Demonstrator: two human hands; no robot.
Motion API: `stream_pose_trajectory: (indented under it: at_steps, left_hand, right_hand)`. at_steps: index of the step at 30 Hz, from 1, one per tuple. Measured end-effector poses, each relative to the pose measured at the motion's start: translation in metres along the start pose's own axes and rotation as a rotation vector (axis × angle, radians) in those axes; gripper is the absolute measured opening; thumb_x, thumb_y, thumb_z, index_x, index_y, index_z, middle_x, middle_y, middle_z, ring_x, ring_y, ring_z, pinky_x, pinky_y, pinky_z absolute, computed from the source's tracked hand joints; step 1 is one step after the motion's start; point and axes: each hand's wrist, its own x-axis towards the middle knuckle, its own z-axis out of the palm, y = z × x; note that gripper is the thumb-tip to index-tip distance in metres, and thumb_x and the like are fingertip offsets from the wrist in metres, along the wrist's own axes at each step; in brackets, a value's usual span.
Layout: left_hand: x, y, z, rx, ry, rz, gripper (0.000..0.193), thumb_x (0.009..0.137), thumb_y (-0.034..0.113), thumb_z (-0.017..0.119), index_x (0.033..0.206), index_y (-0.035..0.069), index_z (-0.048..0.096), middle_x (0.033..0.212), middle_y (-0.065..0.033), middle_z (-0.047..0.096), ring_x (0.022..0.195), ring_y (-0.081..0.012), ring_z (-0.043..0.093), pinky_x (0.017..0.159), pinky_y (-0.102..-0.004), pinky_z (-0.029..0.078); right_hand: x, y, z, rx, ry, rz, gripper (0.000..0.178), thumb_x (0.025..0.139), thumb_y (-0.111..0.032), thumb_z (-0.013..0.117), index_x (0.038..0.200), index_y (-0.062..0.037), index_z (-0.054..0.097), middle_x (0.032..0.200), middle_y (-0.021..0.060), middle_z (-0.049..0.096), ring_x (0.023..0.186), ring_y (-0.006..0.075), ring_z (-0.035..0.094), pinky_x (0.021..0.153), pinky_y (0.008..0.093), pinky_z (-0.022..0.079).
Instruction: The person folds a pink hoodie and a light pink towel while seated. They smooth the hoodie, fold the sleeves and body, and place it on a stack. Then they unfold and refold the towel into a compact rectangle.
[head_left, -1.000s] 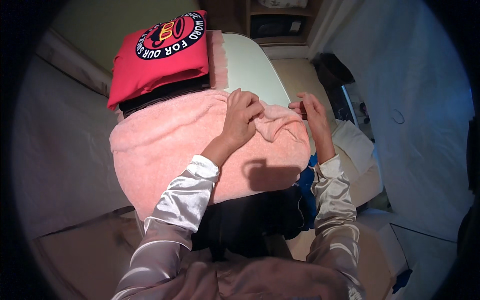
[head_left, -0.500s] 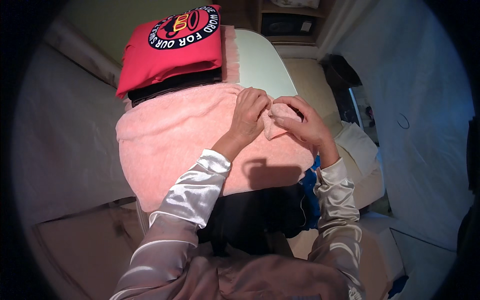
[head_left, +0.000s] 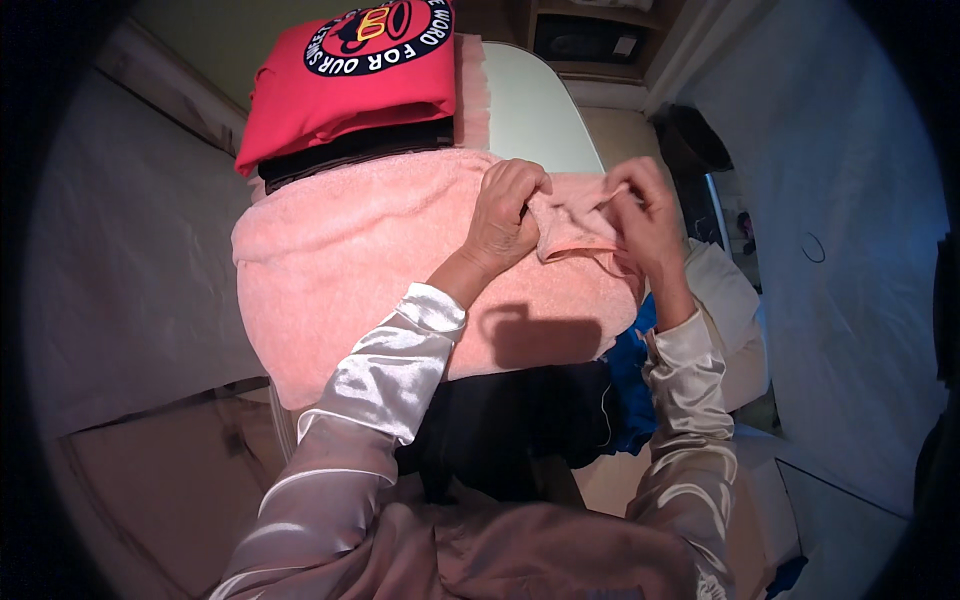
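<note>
A pink fleecy cloth (head_left: pixel 370 270) lies spread over the near part of the table, and its back edge meets a folded pile. Near its upper right side my left hand (head_left: pixel 503 215) is closed on a fold, knuckles up. My right hand (head_left: pixel 645 215) is closed on the cloth's right end, with the fingers bent and slightly blurred. Between the two hands a raised flap stretches, showing its paler, creased side and a smooth pink edge. Exactly what the right fingertips pinch is partly hidden.
Behind the cloth, a red folded sweatshirt (head_left: pixel 350 95) with a round print rests on dark folded clothes (head_left: pixel 360 155). The white table top (head_left: pixel 530 100) curves at the right. Black fabric (head_left: pixel 510 410) and blue fabric (head_left: pixel 628 380) hang below. A cream cushion (head_left: pixel 720 290) lies right.
My right hand has moved right and slightly up, pulling the flap out wider between the hands. My left hand keeps its grip in nearly the same place.
</note>
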Motion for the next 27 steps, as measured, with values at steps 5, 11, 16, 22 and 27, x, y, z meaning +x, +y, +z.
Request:
stream_pose_trajectory:
  at_steps: [5,11,16,22,27]
  left_hand:
    - [0.000,0.003,0.003,0.018,-0.044,-0.046,0.018,0.083,0.002,0.062,0.100,0.005,0.058,0.094,-0.0118,0.060,0.096,-0.0338,0.057,0.092,-0.0437,0.043]
    - [0.002,-0.001,0.004,0.087,0.006,0.005,0.023,0.082,0.002,0.067,0.104,0.004,0.058,0.103,-0.0139,0.061,0.096,-0.0346,0.057,0.091,-0.0425,0.044]
    - [0.002,0.001,0.003,0.175,0.016,0.037,0.029,0.081,0.003,0.068,0.109,0.004,0.059,0.114,-0.0162,0.059,0.107,-0.0375,0.055,0.098,-0.0453,0.042]
    - [0.002,0.003,0.004,0.185,-0.009,-0.005,0.033,0.081,0.005,0.071,0.112,0.004,0.057,0.115,-0.0161,0.057,0.109,-0.0374,0.054,0.098,-0.0458,0.041]
    - [0.002,0.004,0.005,0.171,-0.008,-0.001,0.033,0.082,0.008,0.072,0.111,0.004,0.057,0.111,-0.0150,0.058,0.105,-0.0357,0.056,0.096,-0.0442,0.042]
  right_hand:
    - [0.014,0.081,0.001,0.422,0.199,0.420,0.006,0.091,-0.002,0.057,0.097,-0.0038,0.056,0.091,0.0030,0.058,0.082,0.0113,0.054,0.075,0.0263,0.048]
    - [0.028,0.086,0.012,-0.231,0.332,0.182,0.021,0.091,-0.007,0.061,0.110,-0.0041,0.055,0.091,0.0113,0.059,0.081,0.0167,0.058,0.076,0.0300,0.049]
    - [0.024,0.071,-0.005,-0.331,0.388,0.217,0.032,0.087,-0.007,0.067,0.116,-0.0019,0.055,0.094,0.0124,0.060,0.078,0.0184,0.060,0.073,0.0311,0.051]
    - [0.007,0.031,0.016,-0.542,0.187,0.116,0.044,0.086,-0.020,0.076,0.119,0.0001,0.056,0.097,0.0175,0.064,0.084,0.0292,0.066,0.077,0.0399,0.053]
    - [0.019,0.064,0.016,-0.616,0.127,0.144,0.034,0.089,-0.015,0.070,0.116,-0.0011,0.056,0.110,0.0232,0.061,0.092,0.0386,0.065,0.078,0.0460,0.053]
